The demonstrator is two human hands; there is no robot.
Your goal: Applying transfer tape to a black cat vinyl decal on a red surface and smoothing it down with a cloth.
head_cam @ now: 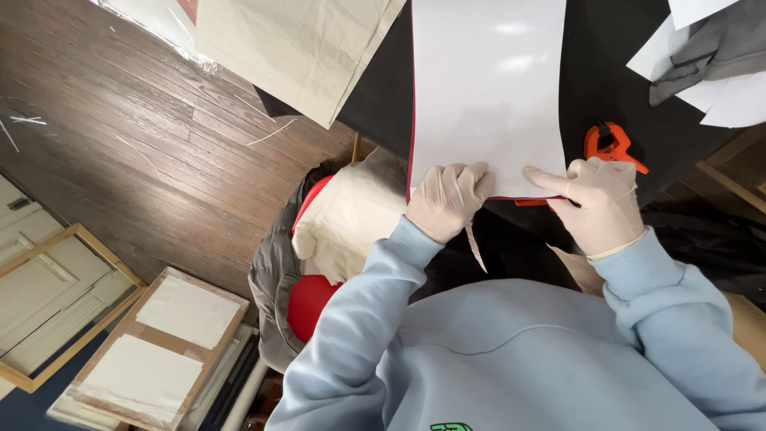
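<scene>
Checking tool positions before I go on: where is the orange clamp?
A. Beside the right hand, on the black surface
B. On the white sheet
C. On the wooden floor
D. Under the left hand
A: the orange clamp lies on the black surface, just above the right hand.

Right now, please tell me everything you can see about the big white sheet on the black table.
The white sheet is large, smooth and glossy, with light glare near its top. It looks like stiff paper or thin plastic film; which one cannot be told. It lies flat on the black table, running out of view at the top. A thin red edge shows along its left side and near edge. The gloved left hand grips its near left corner, and the gloved right hand presses a forefinger on its near edge. An orange clamp lies beside it.
</scene>
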